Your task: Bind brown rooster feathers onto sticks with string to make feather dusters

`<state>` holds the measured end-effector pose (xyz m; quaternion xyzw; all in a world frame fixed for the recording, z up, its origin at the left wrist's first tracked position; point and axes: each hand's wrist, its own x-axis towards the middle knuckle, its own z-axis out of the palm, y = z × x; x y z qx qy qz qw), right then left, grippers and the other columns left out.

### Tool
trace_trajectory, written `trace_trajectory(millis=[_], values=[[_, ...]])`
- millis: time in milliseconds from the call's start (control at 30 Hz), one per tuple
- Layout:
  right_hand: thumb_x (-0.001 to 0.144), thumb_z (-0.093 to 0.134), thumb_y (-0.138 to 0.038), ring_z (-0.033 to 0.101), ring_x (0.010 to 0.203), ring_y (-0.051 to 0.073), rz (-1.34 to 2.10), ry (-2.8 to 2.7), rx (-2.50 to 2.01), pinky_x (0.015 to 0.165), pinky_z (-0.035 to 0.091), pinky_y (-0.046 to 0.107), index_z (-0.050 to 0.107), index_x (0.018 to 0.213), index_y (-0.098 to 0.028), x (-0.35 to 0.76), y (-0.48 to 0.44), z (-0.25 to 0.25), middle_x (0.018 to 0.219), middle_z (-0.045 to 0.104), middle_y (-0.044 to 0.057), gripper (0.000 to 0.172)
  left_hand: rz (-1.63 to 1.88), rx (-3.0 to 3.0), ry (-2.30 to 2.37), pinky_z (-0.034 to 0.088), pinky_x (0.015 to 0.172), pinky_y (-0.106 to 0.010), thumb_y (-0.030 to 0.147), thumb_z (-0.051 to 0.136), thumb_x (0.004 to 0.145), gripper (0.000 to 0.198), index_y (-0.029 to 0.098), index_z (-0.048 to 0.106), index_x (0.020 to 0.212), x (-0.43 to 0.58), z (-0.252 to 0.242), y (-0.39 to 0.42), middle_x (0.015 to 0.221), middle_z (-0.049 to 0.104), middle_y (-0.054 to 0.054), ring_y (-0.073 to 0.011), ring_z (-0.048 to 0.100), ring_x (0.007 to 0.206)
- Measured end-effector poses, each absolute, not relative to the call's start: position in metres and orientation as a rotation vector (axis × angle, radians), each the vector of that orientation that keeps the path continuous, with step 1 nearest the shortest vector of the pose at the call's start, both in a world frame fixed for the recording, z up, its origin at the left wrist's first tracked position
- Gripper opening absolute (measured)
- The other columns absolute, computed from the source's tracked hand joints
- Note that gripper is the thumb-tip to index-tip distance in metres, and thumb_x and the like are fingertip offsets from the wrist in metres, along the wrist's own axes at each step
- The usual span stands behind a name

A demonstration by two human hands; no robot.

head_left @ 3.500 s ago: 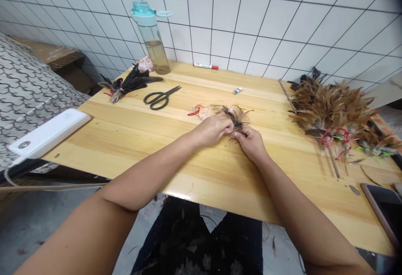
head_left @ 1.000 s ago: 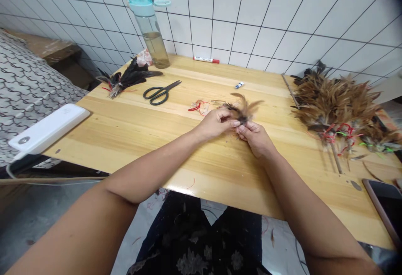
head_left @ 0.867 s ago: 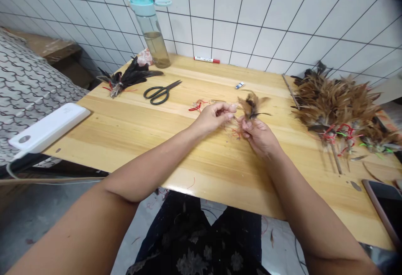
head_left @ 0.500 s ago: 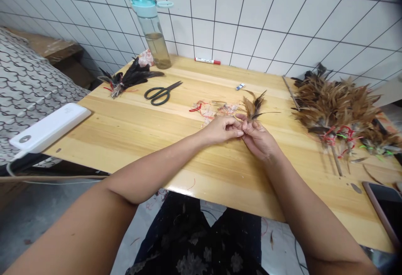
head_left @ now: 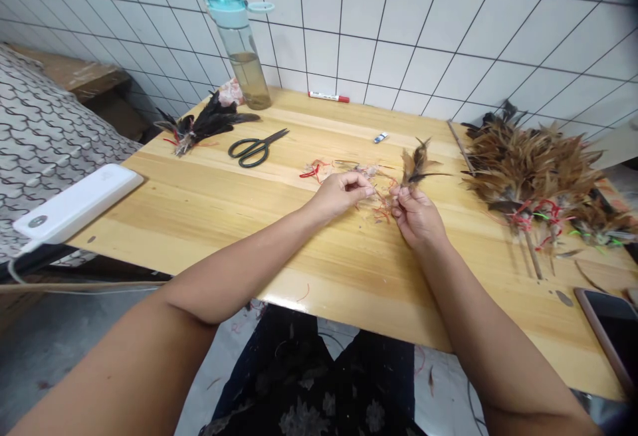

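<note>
My right hand [head_left: 417, 215] pinches the base of a small bunch of brown and black feathers [head_left: 416, 162], whose tips point up and away from me. To its left, my left hand [head_left: 346, 193] has thumb and forefinger pressed together; what they hold, if anything, is too small to make out. Between and behind the hands, red threads and feather scraps [head_left: 381, 213] lie on the wooden table [head_left: 209, 203]. A gap separates the two hands.
Black scissors [head_left: 252, 151], black feathers [head_left: 212, 120] and a bottle [head_left: 249, 77] stand or lie at the left. A marker [head_left: 329, 97] is near the wall. At the right are a brown feather heap [head_left: 533, 157] and a phone [head_left: 611, 329]; a white device [head_left: 80, 200] is far left.
My hands have moved apart, the left one slightly left and the right one slightly right with the feather bunch. More red thread and scraps now show between them.
</note>
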<state>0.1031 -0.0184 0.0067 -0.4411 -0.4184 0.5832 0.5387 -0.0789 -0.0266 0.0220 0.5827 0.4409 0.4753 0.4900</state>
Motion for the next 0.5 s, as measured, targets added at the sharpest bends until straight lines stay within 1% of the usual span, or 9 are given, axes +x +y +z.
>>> trace_trajectory(millis=[133, 200, 267, 367, 433, 500], values=[[0.060, 0.082, -0.051, 0.039, 0.051, 0.006, 1.354, -1.123, -1.109, 0.042, 0.029, 0.020, 0.063, 0.072, -0.020, 0.099, -0.023, 0.005, 0.064, 0.056, -0.002, 0.040, 1.095, 1.420, 1.102, 0.043, 0.060, -0.024, 0.031, 0.066, 0.078, 0.016, 0.014, 0.068, 0.078, -0.074, 0.019, -0.027, 0.063, 0.060, 0.001, -0.0100, 0.051, 0.058], [0.062, 0.081, -0.053, 0.038, 0.049, 0.006, 1.338, -1.145, -1.117, 0.042, 0.028, 0.020, 0.062, 0.073, -0.019, 0.099, -0.023, 0.004, 0.063, 0.055, -0.003, 0.040, 1.033, 1.551, 1.133, 0.044, 0.063, -0.024, 0.024, 0.064, 0.079, 0.013, 0.014, 0.070, 0.084, -0.078, 0.020, -0.024, 0.070, 0.064, -0.001, -0.0109, 0.055, 0.062], [0.063, 0.080, -0.054, 0.039, 0.049, 0.005, 1.329, -1.115, -1.107, 0.041, 0.028, 0.020, 0.061, 0.073, -0.020, 0.101, -0.022, 0.004, 0.068, 0.057, -0.002, 0.040, 1.027, 1.776, 1.207, 0.047, 0.071, -0.026, 0.015, 0.061, 0.078, 0.016, 0.016, 0.072, 0.090, -0.090, 0.024, -0.018, 0.081, 0.068, -0.003, -0.0131, 0.059, 0.073], [0.061, 0.081, -0.052, 0.039, 0.050, 0.004, 1.327, -1.034, -1.088, 0.041, 0.028, 0.019, 0.058, 0.074, -0.021, 0.103, -0.020, 0.004, 0.075, 0.060, -0.002, 0.041, 1.176, 2.039, 1.518, 0.047, 0.083, -0.030, 0.008, 0.056, 0.077, 0.023, 0.018, 0.072, 0.091, -0.123, 0.032, -0.003, 0.093, 0.067, -0.005, -0.0171, 0.060, 0.087], [0.060, 0.082, -0.050, 0.039, 0.050, 0.003, 1.329, -1.000, -1.083, 0.041, 0.029, 0.018, 0.057, 0.073, -0.020, 0.104, -0.019, 0.005, 0.077, 0.060, -0.003, 0.041, 1.241, 2.057, 1.783, 0.046, 0.087, -0.033, 0.009, 0.055, 0.079, 0.021, 0.018, 0.071, 0.088, -0.148, 0.033, 0.008, 0.094, 0.064, -0.006, -0.0189, 0.058, 0.089], [0.059, 0.083, -0.048, 0.039, 0.050, 0.003, 1.335, -0.987, -1.082, 0.041, 0.029, 0.017, 0.057, 0.073, -0.020, 0.105, -0.018, 0.006, 0.076, 0.059, -0.003, 0.041, 1.214, 2.036, 1.947, 0.045, 0.087, -0.035, 0.010, 0.055, 0.079, 0.018, 0.017, 0.070, 0.087, -0.166, 0.030, 0.017, 0.091, 0.062, -0.007, -0.0201, 0.057, 0.087]])
